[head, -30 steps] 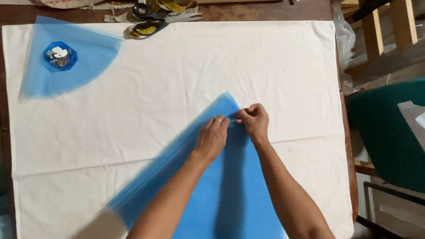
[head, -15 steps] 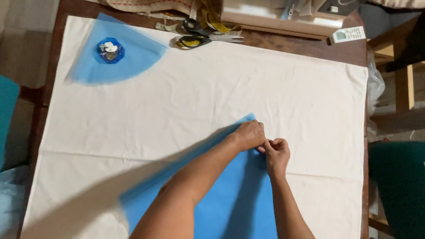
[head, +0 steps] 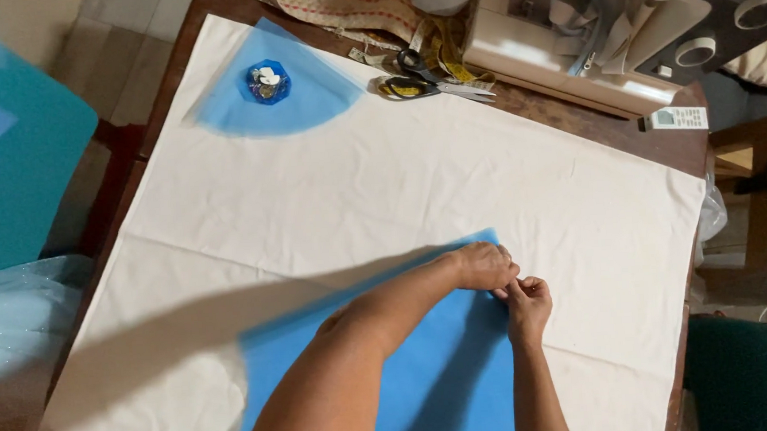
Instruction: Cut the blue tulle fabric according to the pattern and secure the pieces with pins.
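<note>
A large blue fabric piece lies on a cream cloth that covers the wooden table. My left hand and my right hand meet at the blue piece's right edge, near its upper corner. The fingertips of both hands pinch together there on the fabric edge. Anything small held between the fingers is hidden. My left forearm crosses over the blue piece and casts a long shadow to the left.
A smaller blue fan-shaped fabric piece lies at the far left with a blue pin container on it. Scissors and a yellow tape measure lie at the back edge. A sewing machine and a white remote stand at the back right.
The camera view has swung, so the table now appears tilted and shifted. My hands have stayed together, pinching the blue fabric's right edge a little below its corner.
</note>
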